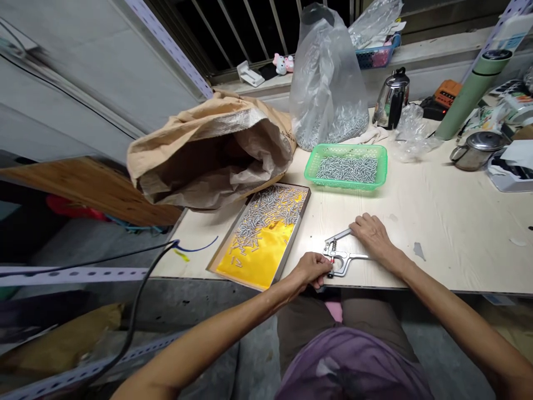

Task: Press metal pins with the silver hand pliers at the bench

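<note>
Right hand gripped spread handles of silver metal plier-like tool, lower centre of frame; left hand pinched small red-tinted piece at tool's end, presumably steadying it. Shallow yellow-lined tray of silver metal pins lay centre-left, likely for easy reach. Forearms converged, right palm downward.

We see a tall green flask, a lidded metal mug near it, a shiny kettle, a pink-and-white toy and blue basket on the windowsill
</note>
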### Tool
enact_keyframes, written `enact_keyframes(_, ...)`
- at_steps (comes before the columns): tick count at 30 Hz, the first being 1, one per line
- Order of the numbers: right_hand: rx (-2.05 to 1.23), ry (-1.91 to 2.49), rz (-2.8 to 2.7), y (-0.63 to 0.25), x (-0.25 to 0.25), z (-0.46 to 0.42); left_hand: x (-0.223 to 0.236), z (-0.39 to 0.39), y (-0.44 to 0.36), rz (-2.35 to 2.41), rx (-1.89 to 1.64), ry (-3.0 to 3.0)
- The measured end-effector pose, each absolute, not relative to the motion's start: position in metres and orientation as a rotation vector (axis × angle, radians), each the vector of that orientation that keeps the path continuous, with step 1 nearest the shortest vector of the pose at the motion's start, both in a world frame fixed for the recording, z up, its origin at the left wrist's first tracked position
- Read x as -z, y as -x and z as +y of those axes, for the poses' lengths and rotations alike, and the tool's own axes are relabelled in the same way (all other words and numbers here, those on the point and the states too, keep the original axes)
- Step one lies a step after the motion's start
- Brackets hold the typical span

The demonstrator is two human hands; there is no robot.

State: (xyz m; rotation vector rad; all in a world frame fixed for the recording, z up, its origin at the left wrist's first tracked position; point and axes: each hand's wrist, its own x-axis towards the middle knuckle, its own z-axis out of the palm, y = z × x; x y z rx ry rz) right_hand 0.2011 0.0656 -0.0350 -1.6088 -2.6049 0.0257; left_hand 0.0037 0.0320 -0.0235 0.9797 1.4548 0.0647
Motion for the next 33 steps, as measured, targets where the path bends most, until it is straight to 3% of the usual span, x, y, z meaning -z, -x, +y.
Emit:
enact_keyframes(27, 0.122, 1.574, -2.507, -0.21, 0.046, 0.03, 0.018, 0.028, -0.012, 1.491, 0.141, -0.982)
enact_keyframes(33, -0.002, 1.579, -2.42, -0.212, 0.042, 0.015, 0.019, 0.029, -0.01, 1.463, 0.127, -0.969)
